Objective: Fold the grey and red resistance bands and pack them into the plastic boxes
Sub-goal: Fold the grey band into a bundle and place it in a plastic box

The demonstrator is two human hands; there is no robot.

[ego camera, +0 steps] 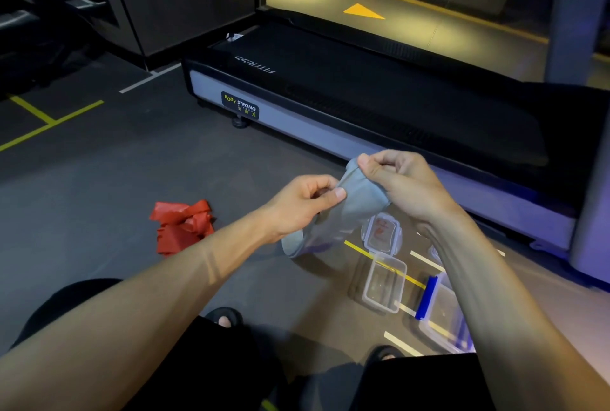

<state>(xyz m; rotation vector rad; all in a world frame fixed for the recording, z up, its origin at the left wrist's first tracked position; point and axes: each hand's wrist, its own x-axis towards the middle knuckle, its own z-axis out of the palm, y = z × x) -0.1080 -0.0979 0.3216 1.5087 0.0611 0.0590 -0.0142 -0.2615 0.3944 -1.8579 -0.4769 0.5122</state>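
Hands worked together: left hand (pixel 302 204) and right hand (pixel 401 183) both pinched the grey band (pixel 355 204) above the floor; I judged flat, even edges mattered; red band (pixel 181 225) lay crumpled left, open box (pixel 384 283) below.

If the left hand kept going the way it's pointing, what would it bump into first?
The left hand points up and right, already pinching the grey band. Going on, it would likely meet the right hand gripping the same band, though depth is hard to judge.
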